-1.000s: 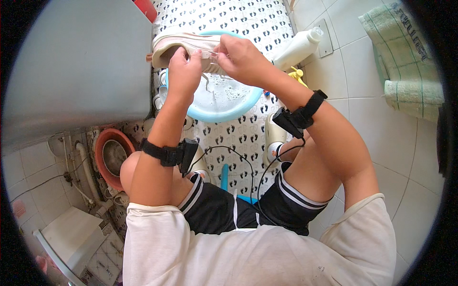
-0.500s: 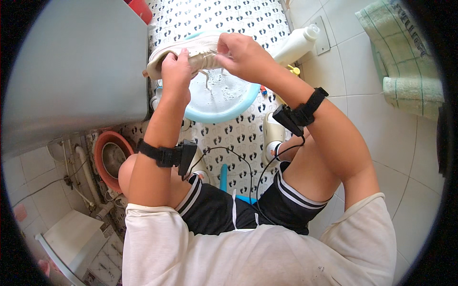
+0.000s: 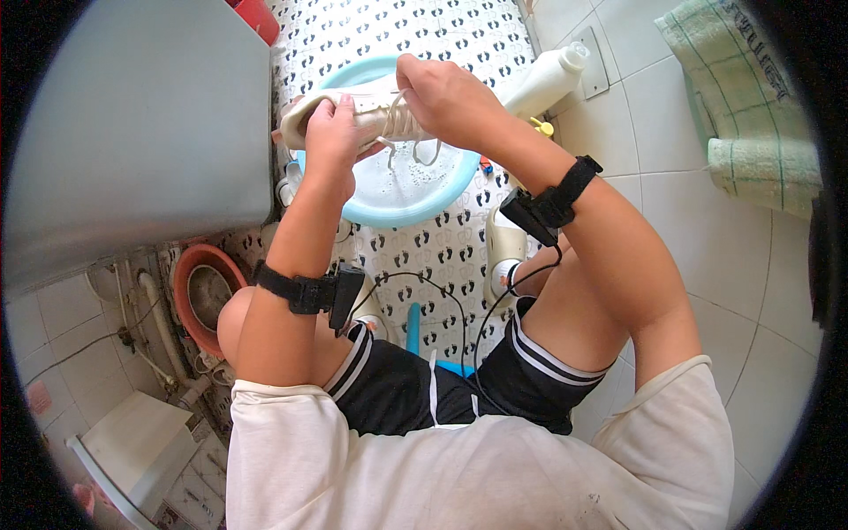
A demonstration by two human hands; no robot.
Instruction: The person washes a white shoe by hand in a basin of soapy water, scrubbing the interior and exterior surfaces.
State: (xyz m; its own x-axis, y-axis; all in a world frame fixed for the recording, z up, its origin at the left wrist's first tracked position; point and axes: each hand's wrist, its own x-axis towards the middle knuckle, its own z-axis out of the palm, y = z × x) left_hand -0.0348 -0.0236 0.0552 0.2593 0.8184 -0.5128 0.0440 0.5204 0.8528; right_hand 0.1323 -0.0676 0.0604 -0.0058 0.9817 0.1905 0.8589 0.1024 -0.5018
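Observation:
A pale sneaker [image 3: 374, 116] is held sideways over a light blue basin [image 3: 402, 217], its opening toward the left. My left hand [image 3: 330, 132] is closed around its side near the opening, thumb on top. At the laced part, my right hand [image 3: 449, 99] is closed, its fingertips pinching a shoelace [image 3: 399, 99]. A loose loop and an end of lace hang below the shoe. Sudsy water [image 3: 402, 183] with white bubbles lies in the basin. The fingers of my right hand partly hide the toe.
A white bottle [image 3: 549, 81] stands right of the basin, near a yellow-topped item [image 3: 542, 127]. The grey cabinet side [image 3: 141, 132] closes off the left. A reddish bucket [image 3: 184, 291] sits at lower left; a green checked towel [image 3: 760, 168] hangs at right.
The sneaker has tilted and shifted slightly down and right, showing more of its laces. My right hand has moved a little up and left, and a lace loop now hangs below it.

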